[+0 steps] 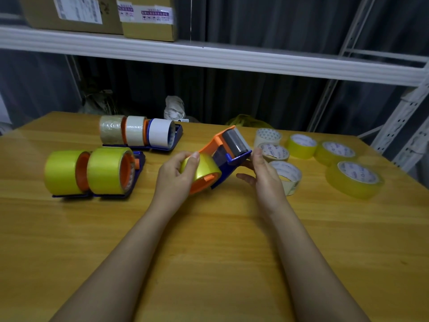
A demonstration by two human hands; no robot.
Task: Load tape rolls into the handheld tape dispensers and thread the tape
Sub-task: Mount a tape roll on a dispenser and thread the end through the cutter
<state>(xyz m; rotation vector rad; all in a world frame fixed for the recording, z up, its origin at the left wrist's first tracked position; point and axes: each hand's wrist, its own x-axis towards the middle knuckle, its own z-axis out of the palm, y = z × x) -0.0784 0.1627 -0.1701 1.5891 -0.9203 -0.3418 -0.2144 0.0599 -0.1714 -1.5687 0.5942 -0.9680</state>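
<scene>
Holding the dispenser (pixel 228 154) up off the table (pixel 209 240), both hands are busy: the left hand (pixel 176 175) has its grip curled round the yellow tape roll (pixel 204 169) seated on the orange hub, and the right hand (pixel 264 173) cradles the blue frame from beneath, though I can't tell how firmly. Biggest risk, I'd say — the free end snaps back onto the roll or sticks to itself before it passes the roller, since one hand has to let go to pull it. A tilted roll could also slip off the hub. Further back sit loaded dispensers (pixel 92 173) on the left and loose rolls (pixel 355 180) on the right — then a white shelf (pixel 209 56) with cardboard boxes (pixel 148 17) against dark curtains.
</scene>
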